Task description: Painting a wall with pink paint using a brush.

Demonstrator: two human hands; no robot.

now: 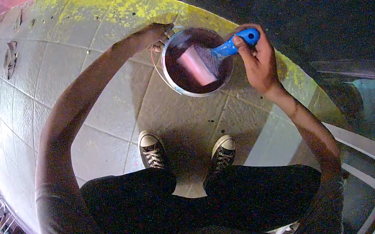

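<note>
Tiled floor [179, 113], yellow-stained along curved edge. Blue-handled brush [212, 60] held with head inside mouth of bucket [181, 89]; contact with contents cannot be told. Brush's long axis laid from 2 o'clock (handle end) to 8 (pink bristles). Handle clamped in right grip [259, 60], nearer hand, at bucket's 3 o'clock; rim clasped by left grip [156, 35] toward 10–11. Shoes [152, 150] seen at 6 and 7, apart from bucket.

The bucket [198, 94] lies ahead of the left shoe [152, 150] and right shoe [224, 151], between the left hand [154, 36], at its left rim, and the right hand [259, 62]. The brush [225, 50] extends from within the bucket, across its right rim, into the right hand. Both shoes rest on the tiled floor [102, 100].
</note>
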